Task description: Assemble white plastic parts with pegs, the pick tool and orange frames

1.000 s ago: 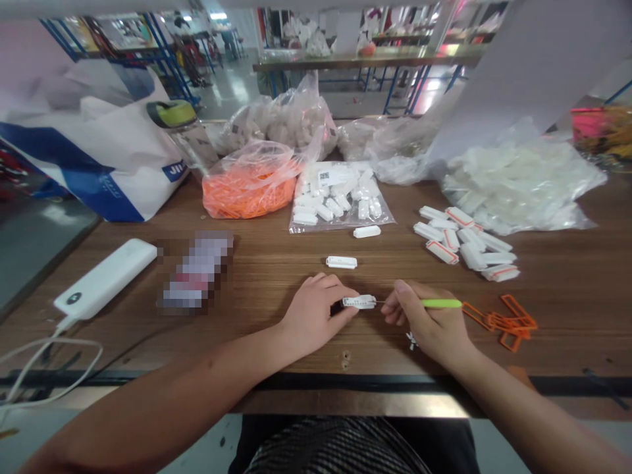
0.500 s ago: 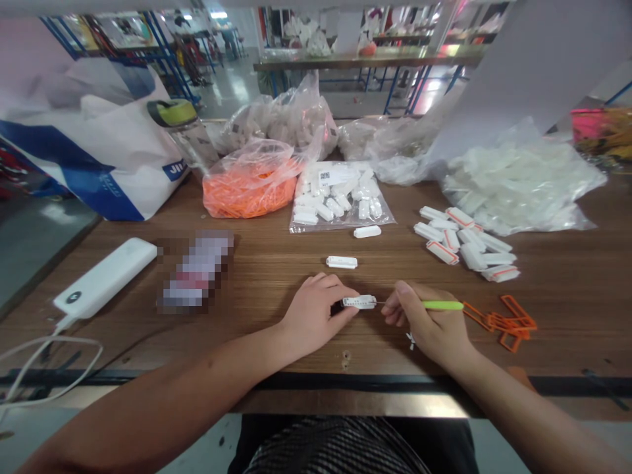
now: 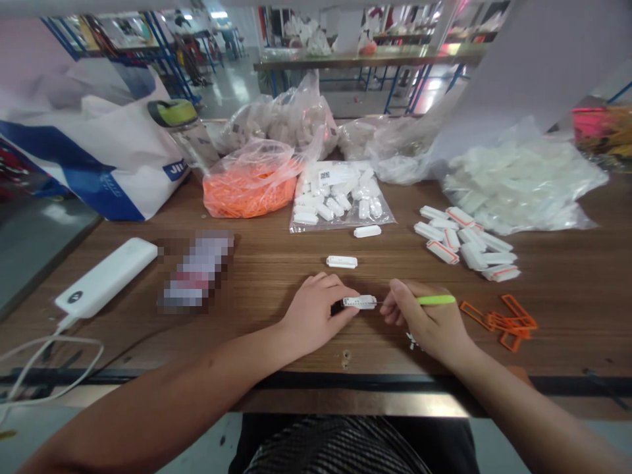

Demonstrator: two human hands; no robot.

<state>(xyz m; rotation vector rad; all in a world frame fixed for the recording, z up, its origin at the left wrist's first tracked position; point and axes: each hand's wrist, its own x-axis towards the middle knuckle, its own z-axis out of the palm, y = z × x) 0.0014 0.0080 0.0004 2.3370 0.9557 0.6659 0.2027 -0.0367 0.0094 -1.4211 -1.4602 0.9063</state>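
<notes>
My left hand grips a small white plastic rectangular piece on the wooden tabletop, with its right end showing past my fingers. My right hand pinches a green-handled needle tool, and its thin metal tip meets the piece's right end. A matching white piece lies just beyond my left hand, and another lies farther back. Orange plastic frames sit to the right of my right hand, not touching it.
A loose pile of white pieces with orange edges lies at right. Behind stand plastic bags of white parts and orange parts. A white power bank with a cable lies at left, beside a pixelated object.
The green tool has shifted slightly left and its handle has tilted up a little. My left hand and the white piece it holds stay in place.
</notes>
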